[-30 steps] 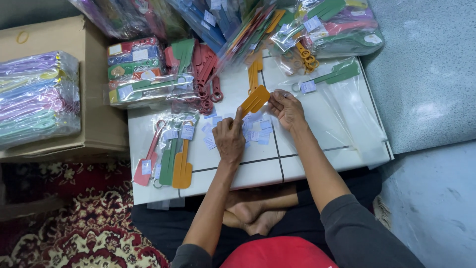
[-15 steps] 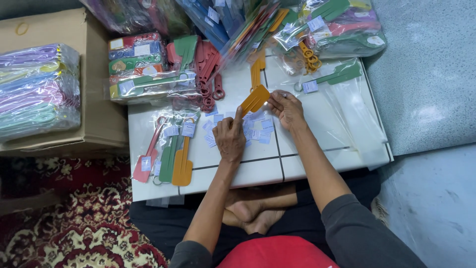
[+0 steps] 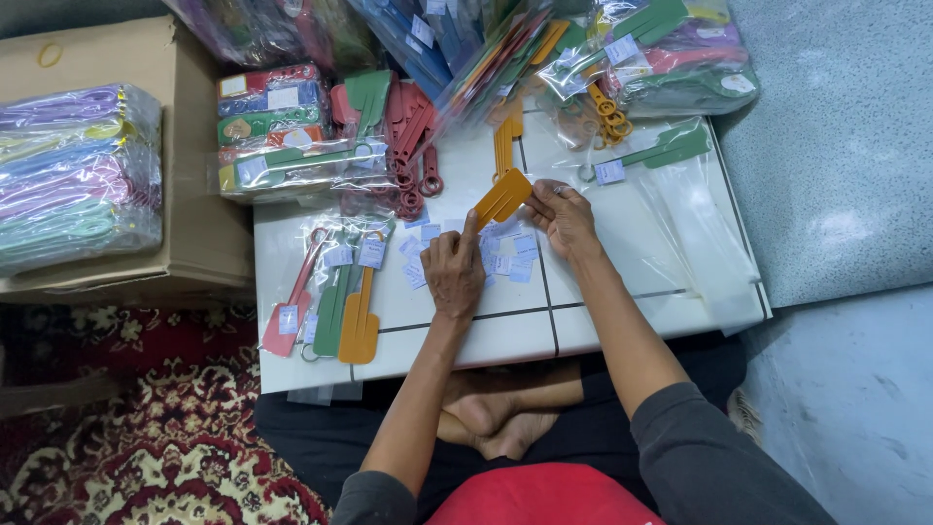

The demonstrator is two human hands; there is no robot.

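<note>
Bagged spatulas (image 3: 335, 306), red, green and orange, are lying at the left of the white table (image 3: 622, 321). Left hand (image 3: 453, 272) is resting knuckles-up on small paper labels (image 3: 505, 255), forefinger out, touching the orange spatula (image 3: 502, 198). That flat slotted blade is sitting tilted above the labels, right hand (image 3: 562, 216) pinching its edge.

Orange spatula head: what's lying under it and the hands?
Under the orange spatula and left hand lie small white paper labels on the white tiled board. Any beneath the palm are hidden.
</note>
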